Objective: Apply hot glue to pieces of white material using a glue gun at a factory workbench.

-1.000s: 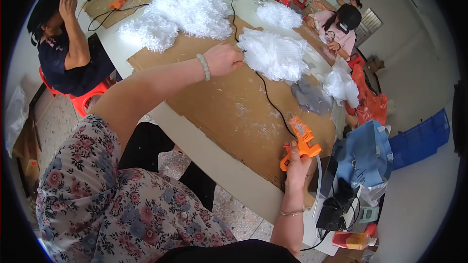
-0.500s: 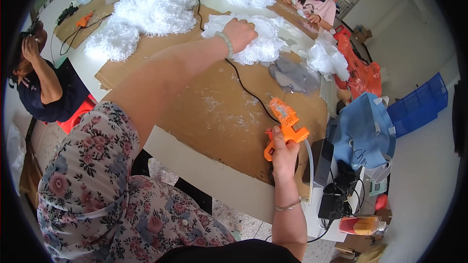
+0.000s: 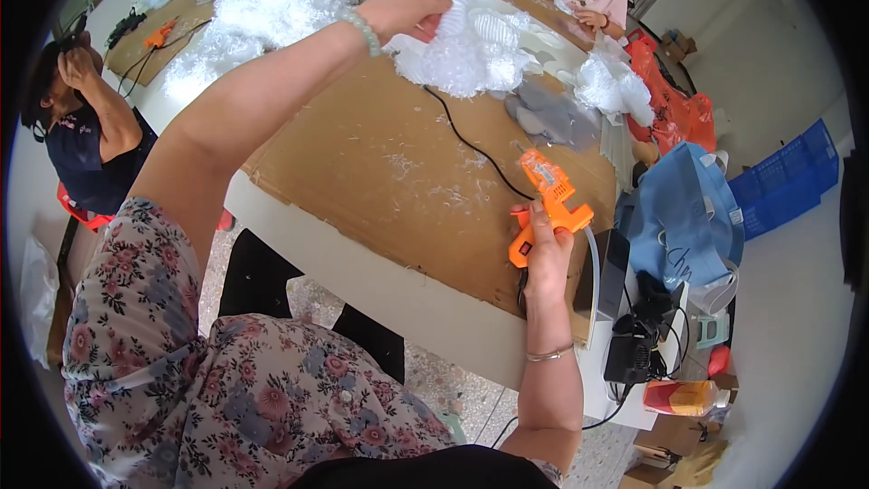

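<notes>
Since half a second ago, the left hand (image 3: pixel 405 11) is sitting farther up and to the left, at the edge of the nearer white heap (image 3: pixel 457 63) rather than over its middle, while the right hand (image 3: pixel 548 249) is keeping nearly the same place over the cardboard (image 3: pixel 353 158). Thumb and fingers of the left are closing in a pinch, and they are seemingly gripping a thin white ribbed piece (image 3: pixel 451 20), which is showing just below the fingertips against the heap. The right is wrapping firmly around the handle of an orange glue gun (image 3: pixel 554 199), whose nozzle is pointing up and away from the body; a clear stick (image 3: pixel 593 272) is trailing out of its back end. Beyond it, grey petal-like pieces (image 3: pixel 554 118) are lying on the cardboard, beside the heap, and a black cord (image 3: pixel 466 138) is running from the heap toward the gun. Farther left, a larger white pile (image 3: pixel 272 9) is spreading across the worktop (image 3: pixel 362 263), and at the right a blue bag (image 3: pixel 679 217) is standing near the gun, with a black adapter (image 3: pixel 626 349) lying below it
</notes>
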Tool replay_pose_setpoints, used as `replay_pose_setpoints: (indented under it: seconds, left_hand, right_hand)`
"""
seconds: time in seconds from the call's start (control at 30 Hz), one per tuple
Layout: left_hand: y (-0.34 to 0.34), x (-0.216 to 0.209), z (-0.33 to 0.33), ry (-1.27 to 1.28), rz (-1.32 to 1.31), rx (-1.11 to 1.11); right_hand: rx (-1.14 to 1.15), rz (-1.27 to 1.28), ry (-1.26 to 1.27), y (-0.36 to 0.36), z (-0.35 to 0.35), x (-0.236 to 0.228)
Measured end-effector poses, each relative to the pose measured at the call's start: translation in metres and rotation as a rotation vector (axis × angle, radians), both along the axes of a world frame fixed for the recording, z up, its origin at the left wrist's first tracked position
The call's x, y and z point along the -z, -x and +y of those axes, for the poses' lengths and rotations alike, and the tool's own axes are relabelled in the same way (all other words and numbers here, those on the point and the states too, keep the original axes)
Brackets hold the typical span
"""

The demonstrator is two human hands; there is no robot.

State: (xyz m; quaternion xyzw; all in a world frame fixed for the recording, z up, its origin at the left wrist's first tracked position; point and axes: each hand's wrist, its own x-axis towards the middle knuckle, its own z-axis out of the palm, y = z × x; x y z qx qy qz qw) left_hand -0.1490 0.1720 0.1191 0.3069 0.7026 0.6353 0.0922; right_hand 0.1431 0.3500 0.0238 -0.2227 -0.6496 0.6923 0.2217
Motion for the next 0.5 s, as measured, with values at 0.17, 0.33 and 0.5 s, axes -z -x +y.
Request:
replay_pose_setpoints:
  seconds: [0.17, 0.33, 0.5]
  left_hand:
    - [-0.024, 0.039, -0.075, 0.019, -0.21, -0.123]
    - [-0.03, 0.031, -0.145, 0.083, -0.07, -0.248]
    - [-0.055, 0.017, -0.142, 0.244, 0.16, -0.226]
  right_hand:
    - [0.001, 0.039, 0.027, 0.0, 0.004, 0.01]
    - [-0.022, 0.024, -0.003, 0.003, 0.002, 0.01]
    - [-0.016, 0.041, -0.014, 0.001, 0.001, 0.012]
